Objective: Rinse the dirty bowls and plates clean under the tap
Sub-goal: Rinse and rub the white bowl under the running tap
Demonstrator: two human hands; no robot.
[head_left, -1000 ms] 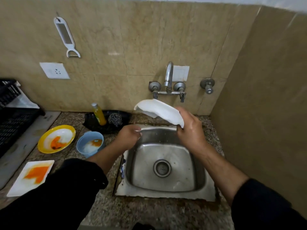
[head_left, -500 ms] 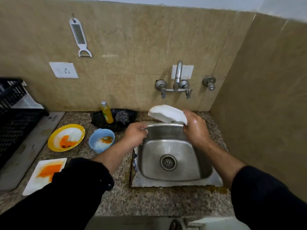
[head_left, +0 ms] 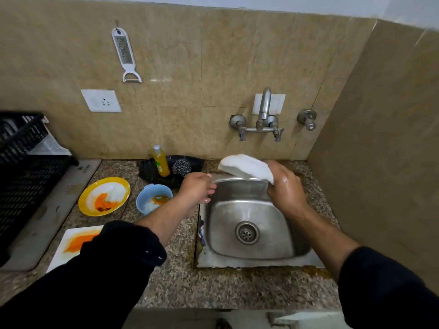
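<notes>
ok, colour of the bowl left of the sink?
The bowl is light blue, with orange and white residue inside. Head view.

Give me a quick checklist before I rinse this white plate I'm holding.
1. Grip on white plate: ok, right hand fingers curl round its edge.
2. Plate over sink: ok, above the back rim.
3. Water from tap: not ok, no stream visible.
4. Left hand free to turn water on: ok, holds nothing.
5. Drain unblocked: ok.
6. Plate's soiled side: cannot tell, only a clean white face shows.
</notes>
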